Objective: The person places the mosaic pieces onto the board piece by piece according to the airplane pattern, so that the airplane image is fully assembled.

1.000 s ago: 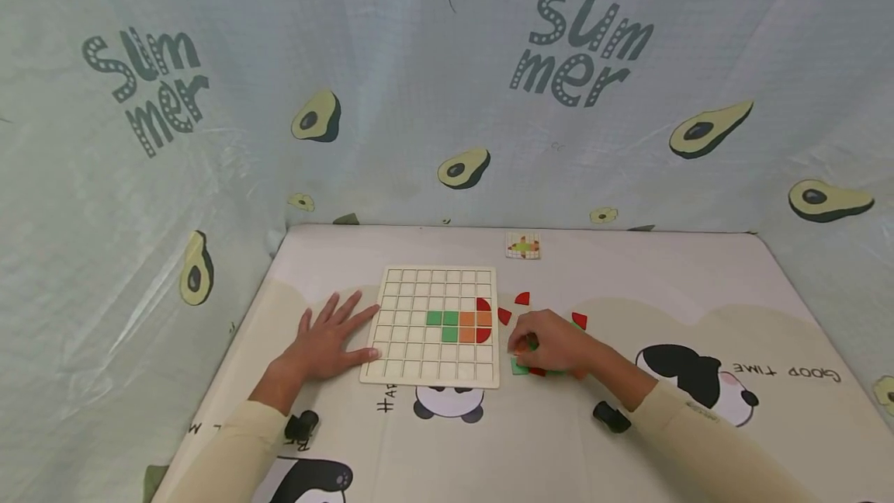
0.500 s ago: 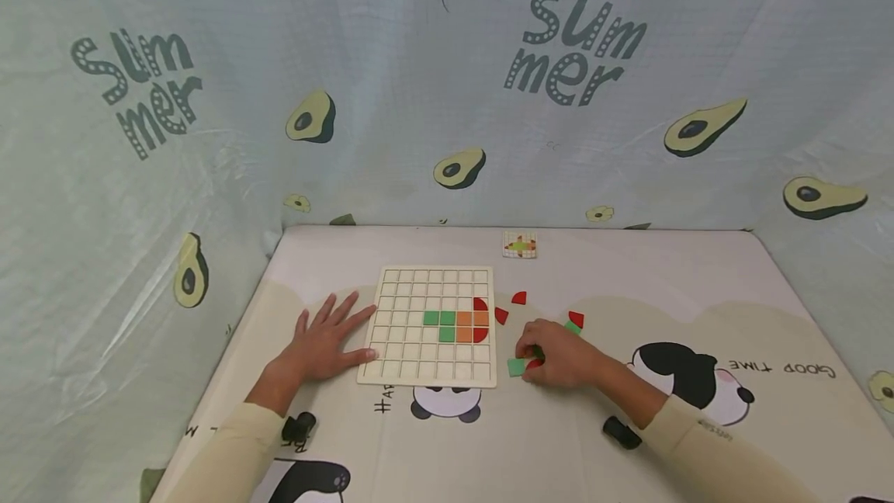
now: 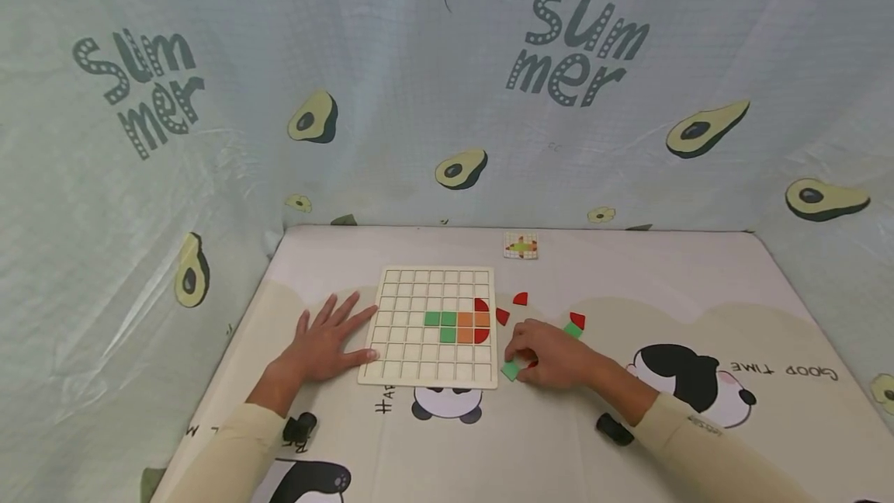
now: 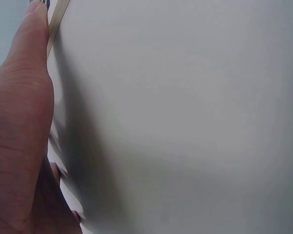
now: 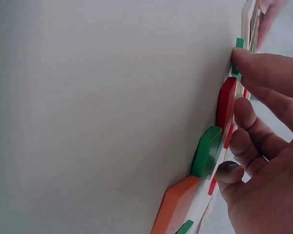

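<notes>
Pinches with the right hand [image 3: 548, 354] a green square tile [image 3: 511, 370], thumb on one side and fingertip on the other; so, a narrow grip, with this tile in it. Holds it turned cornerwise, just outside the near right corner of the wooden grid board [image 3: 405, 371]. Cannot tell from these views whether lifted a little or lying on the worktop [image 3: 454, 460].

Rests with the left hand [image 3: 324, 344] at the other side of the board, with fingers straight and well spread; so, a wide grip. Touches there the left edge of the board with tips of index finger and thumb.

On the board, toward its right edge, in one row from left to right: two green tiles [image 3: 432, 319] and two orange tiles [image 3: 465, 320]. In the row just below: one more green, one more orange, and a red quarter-round piece [image 3: 482, 334]. Above the last orange tile of the upper row, another red one of the same shape.

On the worktop to the right of the board, two loose red pieces [image 3: 520, 299]; farther right, beyond the hand, a red piece [image 3: 577, 320] touching a green piece [image 3: 573, 330]. In the right wrist view, just beside the fingers, more pieces in a line: red, green, orange [image 5: 178, 202]. Near the far edge of the worktop, a small pattern card [image 3: 521, 246].
</notes>
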Demonstrator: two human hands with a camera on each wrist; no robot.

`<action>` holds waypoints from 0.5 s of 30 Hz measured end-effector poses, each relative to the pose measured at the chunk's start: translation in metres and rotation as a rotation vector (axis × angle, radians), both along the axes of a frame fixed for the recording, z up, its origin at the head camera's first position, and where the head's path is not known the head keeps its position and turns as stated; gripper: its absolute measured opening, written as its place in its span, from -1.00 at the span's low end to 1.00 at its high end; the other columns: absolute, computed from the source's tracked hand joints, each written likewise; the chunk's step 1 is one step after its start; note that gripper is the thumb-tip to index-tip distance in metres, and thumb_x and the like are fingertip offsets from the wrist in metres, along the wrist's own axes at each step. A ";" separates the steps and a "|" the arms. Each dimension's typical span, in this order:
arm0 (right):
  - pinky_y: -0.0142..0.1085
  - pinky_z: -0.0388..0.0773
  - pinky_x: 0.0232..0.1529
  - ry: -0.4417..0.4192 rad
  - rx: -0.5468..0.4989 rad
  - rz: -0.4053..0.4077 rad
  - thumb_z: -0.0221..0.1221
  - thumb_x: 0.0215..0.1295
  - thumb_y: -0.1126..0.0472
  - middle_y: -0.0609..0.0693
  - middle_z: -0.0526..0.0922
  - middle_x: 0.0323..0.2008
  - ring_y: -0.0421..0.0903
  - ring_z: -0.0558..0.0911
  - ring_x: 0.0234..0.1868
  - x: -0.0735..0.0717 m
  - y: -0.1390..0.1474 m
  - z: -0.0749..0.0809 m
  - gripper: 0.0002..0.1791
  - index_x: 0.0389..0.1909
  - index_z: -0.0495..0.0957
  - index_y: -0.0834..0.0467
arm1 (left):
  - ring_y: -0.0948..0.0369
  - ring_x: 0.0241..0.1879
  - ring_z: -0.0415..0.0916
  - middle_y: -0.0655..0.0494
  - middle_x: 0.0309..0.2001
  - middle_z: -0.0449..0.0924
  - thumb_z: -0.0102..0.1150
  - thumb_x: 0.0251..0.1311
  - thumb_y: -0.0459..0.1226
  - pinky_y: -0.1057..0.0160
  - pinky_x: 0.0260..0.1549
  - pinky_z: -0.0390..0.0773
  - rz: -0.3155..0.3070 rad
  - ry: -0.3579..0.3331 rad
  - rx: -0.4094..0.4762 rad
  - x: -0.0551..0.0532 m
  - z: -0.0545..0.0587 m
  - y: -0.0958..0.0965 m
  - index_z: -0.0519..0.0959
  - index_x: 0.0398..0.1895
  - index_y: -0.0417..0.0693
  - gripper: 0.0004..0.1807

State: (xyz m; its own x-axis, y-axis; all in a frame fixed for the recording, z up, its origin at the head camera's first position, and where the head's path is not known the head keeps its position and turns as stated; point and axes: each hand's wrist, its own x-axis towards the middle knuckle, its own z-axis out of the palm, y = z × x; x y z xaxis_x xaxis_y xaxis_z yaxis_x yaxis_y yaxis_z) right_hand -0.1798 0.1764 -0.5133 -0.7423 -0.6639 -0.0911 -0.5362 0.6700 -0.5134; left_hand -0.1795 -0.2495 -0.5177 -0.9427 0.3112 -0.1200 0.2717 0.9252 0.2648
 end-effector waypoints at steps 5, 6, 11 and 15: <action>-0.45 0.49 -0.27 -0.008 0.001 0.035 0.46 0.19 0.17 -0.26 0.54 -0.33 -0.31 0.43 -0.24 0.000 -0.002 0.002 -0.82 -0.19 0.75 -0.03 | -0.35 0.64 -0.08 -0.09 0.68 0.06 0.20 0.28 0.32 -0.63 0.39 -0.07 -0.012 0.019 0.001 0.001 0.000 0.000 0.27 0.60 0.25 -0.12; -0.45 0.48 -0.28 -0.006 0.001 0.041 0.46 0.19 0.17 -0.26 0.53 -0.36 -0.31 0.43 -0.26 -0.001 -0.003 0.003 -0.84 -0.21 0.74 -0.03 | -0.35 0.63 -0.08 -0.09 0.68 0.06 0.20 0.28 0.32 -0.63 0.39 -0.07 -0.011 0.020 0.000 0.001 0.000 0.000 0.27 0.60 0.24 -0.12; -0.45 0.47 -0.31 -0.012 0.011 0.045 0.44 0.19 0.16 -0.25 0.48 -0.42 -0.32 0.43 -0.31 -0.001 -0.008 0.006 -0.87 -0.27 0.69 -0.04 | -0.33 0.65 -0.11 -0.08 0.69 0.02 0.21 0.29 0.28 -0.62 0.41 -0.09 0.000 0.006 -0.009 0.000 -0.001 -0.001 0.26 0.61 0.25 -0.13; -0.45 0.48 -0.31 -0.024 0.028 0.030 0.43 0.19 0.14 -0.25 0.50 -0.41 -0.30 0.45 -0.32 -0.001 -0.007 0.008 -0.88 -0.28 0.69 -0.06 | -0.32 0.65 -0.12 -0.07 0.69 0.01 0.20 0.30 0.27 -0.62 0.41 -0.10 0.003 -0.004 -0.015 0.000 -0.001 0.000 0.25 0.61 0.25 -0.13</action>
